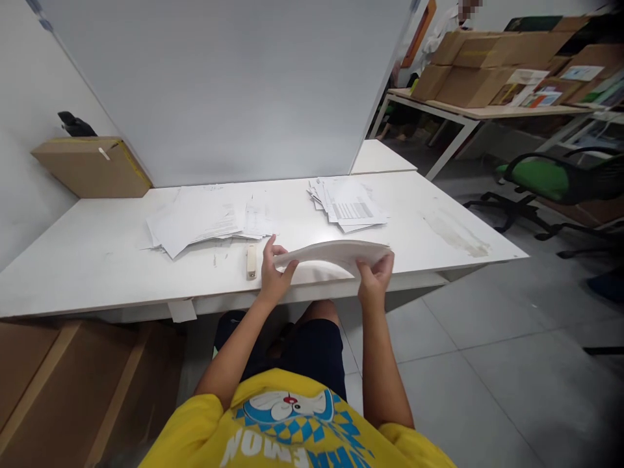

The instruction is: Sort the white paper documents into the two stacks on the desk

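From afar, I hold a bowed paper sheaf (331, 250) over the near edge of a white desk (121, 276), my left hand (275, 279) and right hand (374, 281) clamping its ends between thumb and fingers. Whether it is fastened, I cannot tell. A stapler (251, 259) lies untouched at left; farther back, left pile (199, 218) and right pile (351, 203) sit unevenly spread.
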`<state>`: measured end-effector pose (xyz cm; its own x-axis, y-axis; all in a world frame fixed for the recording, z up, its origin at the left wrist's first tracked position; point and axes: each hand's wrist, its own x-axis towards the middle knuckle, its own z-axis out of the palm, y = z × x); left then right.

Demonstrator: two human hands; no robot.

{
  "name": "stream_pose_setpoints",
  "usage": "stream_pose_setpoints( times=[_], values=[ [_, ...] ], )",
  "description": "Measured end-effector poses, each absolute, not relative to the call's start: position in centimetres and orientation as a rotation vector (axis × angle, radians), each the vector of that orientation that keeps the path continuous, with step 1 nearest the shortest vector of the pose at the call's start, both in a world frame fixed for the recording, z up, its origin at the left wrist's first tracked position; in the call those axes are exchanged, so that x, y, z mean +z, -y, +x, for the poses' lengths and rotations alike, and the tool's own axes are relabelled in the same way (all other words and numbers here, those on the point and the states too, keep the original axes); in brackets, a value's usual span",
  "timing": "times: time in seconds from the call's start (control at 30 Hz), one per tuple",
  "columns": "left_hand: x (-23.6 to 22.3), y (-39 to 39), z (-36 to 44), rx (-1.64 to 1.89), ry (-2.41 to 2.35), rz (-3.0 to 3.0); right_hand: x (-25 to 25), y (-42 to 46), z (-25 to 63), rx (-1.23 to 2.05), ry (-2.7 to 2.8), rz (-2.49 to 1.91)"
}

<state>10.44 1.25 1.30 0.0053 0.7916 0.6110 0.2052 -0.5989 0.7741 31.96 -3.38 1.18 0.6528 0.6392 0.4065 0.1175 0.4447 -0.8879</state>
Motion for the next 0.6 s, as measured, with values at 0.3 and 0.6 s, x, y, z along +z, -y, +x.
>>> stream_pose_setpoints(
  times=[0.3,0.6],
  values=[
    [-0.6,-1.9,10.2,1.482,-1.107,1.619,-1.2,1.6,30.8,0.545,0.815,-1.081],
    [1.5,-1.7,9.4,1.480,-1.065,1.741,0.8,2.1,31.2,0.613,0.866,-1.141]
  ],
)
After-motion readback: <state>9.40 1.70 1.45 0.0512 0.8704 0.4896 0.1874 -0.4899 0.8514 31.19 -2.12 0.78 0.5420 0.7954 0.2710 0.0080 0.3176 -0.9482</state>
